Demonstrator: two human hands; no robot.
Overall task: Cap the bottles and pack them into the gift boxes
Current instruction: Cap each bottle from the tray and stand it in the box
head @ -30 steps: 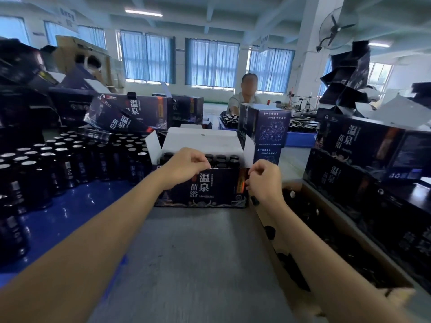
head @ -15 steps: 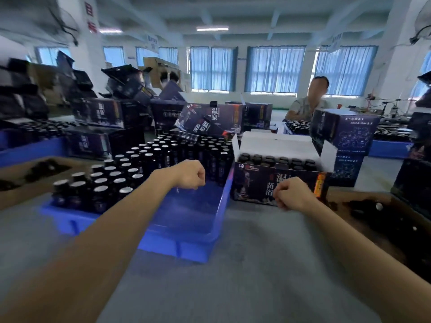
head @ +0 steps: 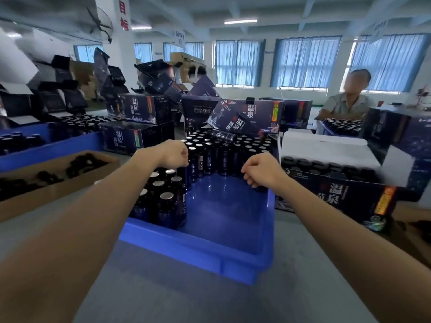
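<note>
A blue tray (head: 198, 250) in front of me holds several dark bottles (head: 166, 206) with silver foil tops along its left and far sides. My left hand (head: 173, 153) hovers with curled fingers over those on the left; nothing shows in it. Above the tray's right rim, my right hand (head: 257, 170) curls over the top of a dark bottle (head: 261, 189), and the grip itself is hidden. To the right stands an open dark gift box (head: 345, 197) with white flaps, filled with black-capped bottles (head: 326, 165).
A cardboard box (head: 58, 190) holding black caps (head: 81, 163) sits at left, with another blue tray of bottles (head: 46, 148) behind it. Stacked gift boxes (head: 137, 110) crowd the far side. A person (head: 347, 101) sits across at the right.
My view has swung left from the gift box to the blue tray. Both hands left the gift box front and now reach over the tray's bottles.
</note>
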